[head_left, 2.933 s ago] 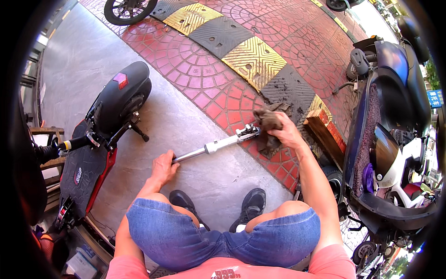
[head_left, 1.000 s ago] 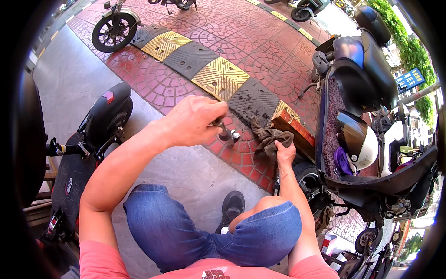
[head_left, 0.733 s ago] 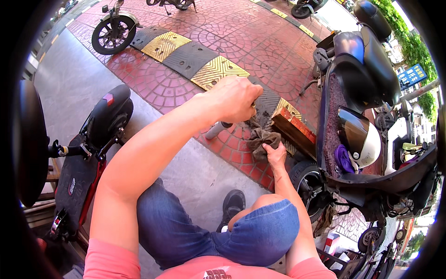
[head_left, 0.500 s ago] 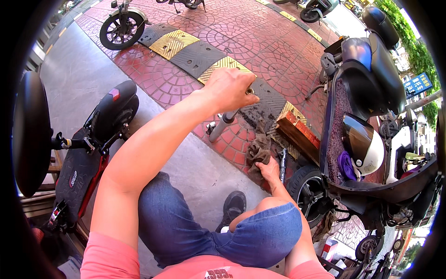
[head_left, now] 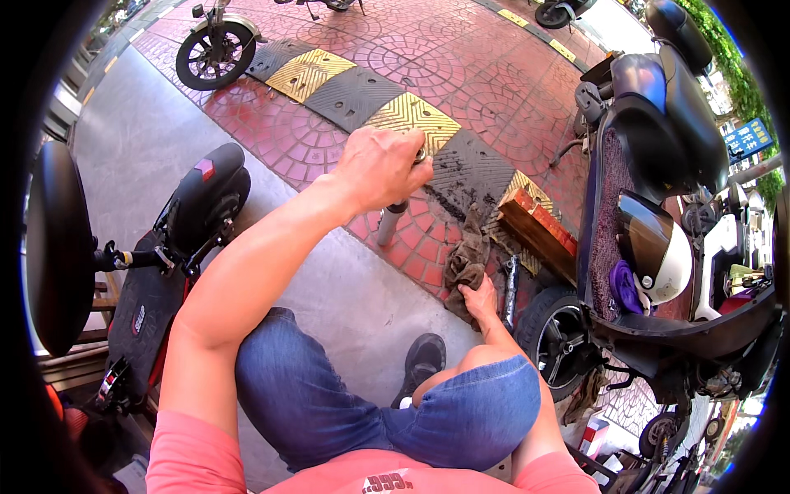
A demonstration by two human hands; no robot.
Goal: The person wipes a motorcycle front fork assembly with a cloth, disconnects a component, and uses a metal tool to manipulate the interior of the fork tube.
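My left hand (head_left: 380, 167) is closed round the upper end of an upright grey metal tube (head_left: 388, 226), which looks like a fork leg or shock absorber. A small metal ring shows at its fingers. The tube's lower part stands over the red paving. Lower and to the right, my right hand (head_left: 480, 301) grips a crumpled, dirty brown rag (head_left: 467, 262). Beside that hand lies a silvery metal rod-like part (head_left: 511, 284), on the ground by the scooter wheel.
A speed bump (head_left: 362, 97) in black and yellow crosses the paving ahead. At the right, a wooden block (head_left: 539, 230) sits near a scooter wheel (head_left: 559, 337); the scooter's footboard carries a helmet (head_left: 658, 255). An electric scooter (head_left: 148, 305) stands at my left.
My left hand and the tube have shifted left, and the tube's lower side fitting no longer shows. The right hand still grips the rag. The view has shifted slightly.
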